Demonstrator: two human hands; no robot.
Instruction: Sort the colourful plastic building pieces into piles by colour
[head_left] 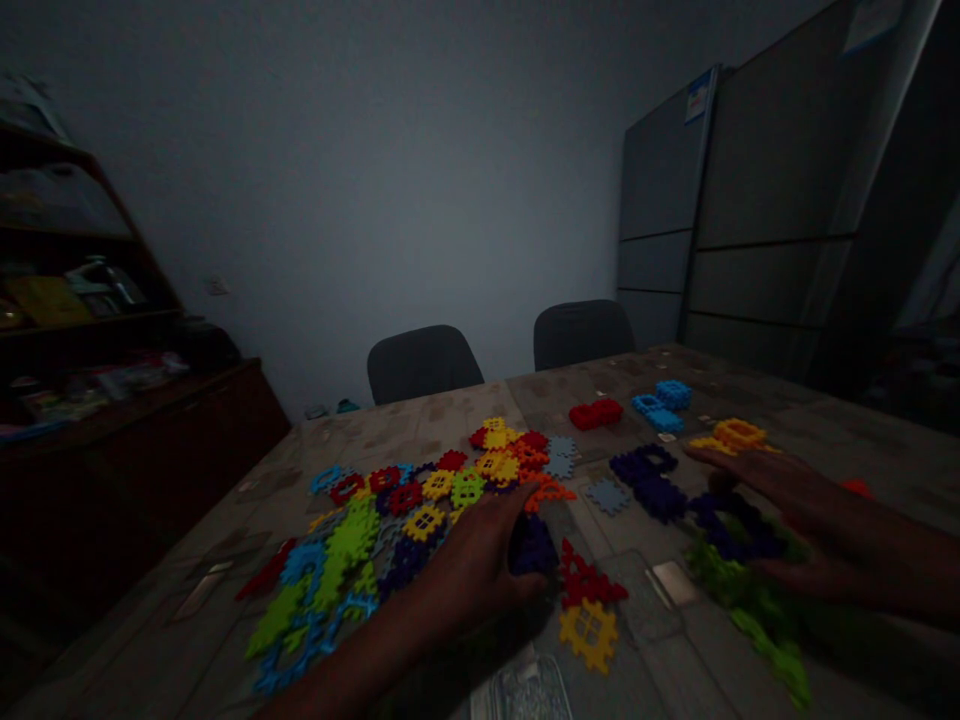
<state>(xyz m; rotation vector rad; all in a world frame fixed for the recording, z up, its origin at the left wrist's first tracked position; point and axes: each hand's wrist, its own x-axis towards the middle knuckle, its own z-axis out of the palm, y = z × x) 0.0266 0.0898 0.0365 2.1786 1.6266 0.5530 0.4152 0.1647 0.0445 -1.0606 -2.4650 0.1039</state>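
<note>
My left hand (484, 550) reaches over the loose interlocking plastic pieces, its thumb and forefinger apart. A dark blue piece (535, 546) shows in the gap between them; whether the fingers touch it I cannot tell. To its right lie a red triangular piece (589, 578) and a yellow window piece (589, 635). My right hand (806, 510), slightly blurred, spreads thumb and forefinger around a dark blue open-frame piece (731, 525), with no clear grip seen. Below that hand are bright green pieces (750, 600), and dark blue pieces (651, 485) sit just left of it.
Mixed coloured pieces (352, 540) spread across the left and middle of the table (420, 420). Red pieces (595, 414), light blue pieces (663, 404) and orange pieces (736, 434) are grouped farther back. A clear container (529, 690) is at the front edge. Two chairs (424, 362) stand behind.
</note>
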